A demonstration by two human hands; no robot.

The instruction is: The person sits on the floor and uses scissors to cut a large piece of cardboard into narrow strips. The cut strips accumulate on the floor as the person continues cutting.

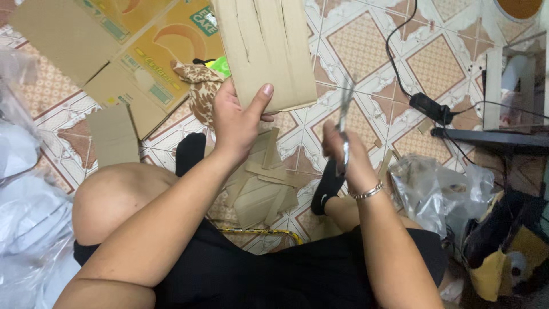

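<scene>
Free room: bare tiled floor (pixel 366 43) upper centre-right, betw. cardboard sheet (pixel 266 51) and black cable w/ adapter (pixel 429 106). Obstacles: flattened printed carton (pixel 131 51) upper left; pile of cardboard strips (pixel 260 191) betw. the legs, under both hands; clear plastic bags (pixel 28 212) along left edge; crumpled plastic bag (pixel 443 191) just right of right hand (pixel 346 160); dark shelf edge (pixel 492 137) far right.

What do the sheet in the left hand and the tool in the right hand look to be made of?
Sheet: matte brown cardboard, apparently corrugated, with slits cut lengthwise. Scissors in the right hand: blades look like shiny grey metal, though blurred.
</scene>
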